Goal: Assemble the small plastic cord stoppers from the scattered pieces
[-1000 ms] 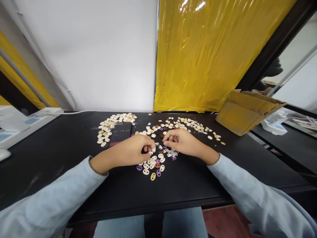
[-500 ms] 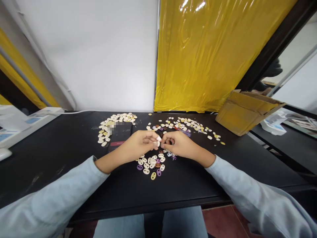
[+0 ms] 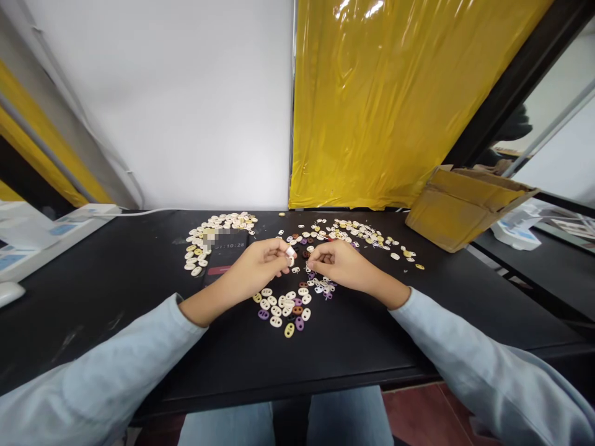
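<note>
Pinching left hand [image 3: 263,263]: white piece [image 3: 291,262].
Right hand [image 3: 341,263]: curled, can't tell if gripping (too small).
Hands: just parted; two-handed work looks paused.

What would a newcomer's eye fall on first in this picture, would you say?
Probably the shiny yellow sheeting, right of centre behind the black table. Next, likely the mostly pale oval pieces scattered across the table's middle, with the left grip and right grip close together among them. The yellowish box at the table's back right might follow.
</note>
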Action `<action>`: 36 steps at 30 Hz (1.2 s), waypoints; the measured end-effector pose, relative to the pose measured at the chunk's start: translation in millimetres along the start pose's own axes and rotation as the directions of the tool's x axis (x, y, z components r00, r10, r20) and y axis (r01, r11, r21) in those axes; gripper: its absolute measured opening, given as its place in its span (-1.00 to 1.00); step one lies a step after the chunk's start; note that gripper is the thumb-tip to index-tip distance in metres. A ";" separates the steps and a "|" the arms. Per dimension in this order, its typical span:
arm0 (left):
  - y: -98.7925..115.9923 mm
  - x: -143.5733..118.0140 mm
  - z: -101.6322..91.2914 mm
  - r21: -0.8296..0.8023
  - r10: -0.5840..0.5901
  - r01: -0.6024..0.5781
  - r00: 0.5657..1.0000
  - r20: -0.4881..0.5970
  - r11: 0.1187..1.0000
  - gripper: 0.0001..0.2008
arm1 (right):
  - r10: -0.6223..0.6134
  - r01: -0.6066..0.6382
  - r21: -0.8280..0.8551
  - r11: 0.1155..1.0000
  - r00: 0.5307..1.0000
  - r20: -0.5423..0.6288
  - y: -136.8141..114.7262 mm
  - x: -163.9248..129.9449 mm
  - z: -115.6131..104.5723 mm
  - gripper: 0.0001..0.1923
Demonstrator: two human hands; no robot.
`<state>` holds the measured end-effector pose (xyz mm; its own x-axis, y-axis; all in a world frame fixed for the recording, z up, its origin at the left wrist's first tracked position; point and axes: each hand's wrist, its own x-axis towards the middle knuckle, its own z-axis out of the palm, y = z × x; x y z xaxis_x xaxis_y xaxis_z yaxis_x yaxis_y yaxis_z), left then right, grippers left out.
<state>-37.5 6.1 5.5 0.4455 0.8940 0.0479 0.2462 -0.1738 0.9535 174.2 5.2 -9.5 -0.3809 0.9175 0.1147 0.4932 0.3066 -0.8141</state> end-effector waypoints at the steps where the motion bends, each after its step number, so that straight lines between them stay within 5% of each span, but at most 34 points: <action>1: 0.1 -0.2 0.4 0.004 0.005 -0.005 1.000 -0.002 1.000 -0.90 | -0.002 0.002 -0.013 1.000 1.000 0.001 1.1 0.4 0.4 -0.90; 10: -7.9 -1.6 1.0 0.022 0.055 -0.056 0.998 0.044 0.998 -0.90 | -0.023 0.021 -0.059 0.998 0.999 -0.031 -0.7 -1.7 -10.2 -0.86; 15: -7.1 -2.6 2.1 0.031 0.070 -0.072 0.995 0.068 0.997 -0.88 | -0.044 0.045 -0.006 0.999 0.992 0.117 -2.7 -4.8 -20.1 -0.88; 24: -7.0 -3.2 5.4 -0.028 0.102 -0.101 0.993 0.055 0.994 -0.91 | -0.115 0.155 -0.152 0.976 0.963 0.244 5.4 -6.5 -10.0 -0.85; 30: -11.3 -2.6 6.8 -0.048 0.140 -0.136 0.987 0.083 0.990 -0.93 | -0.179 0.200 -0.112 0.973 0.968 0.176 -1.0 -7.0 -7.7 -0.98; 36: -14.5 -0.7 8.9 -0.125 0.124 -0.119 0.992 0.029 0.985 -0.86 | -0.072 0.060 0.188 0.980 0.996 0.057 -11.1 -7.7 -6.4 -0.90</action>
<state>-33.7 4.2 -11.1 0.4975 0.8532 0.1570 0.0816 -0.2262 0.9707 176.7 -3.6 2.3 -0.4590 0.8773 0.1403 0.3140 0.3079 -0.8981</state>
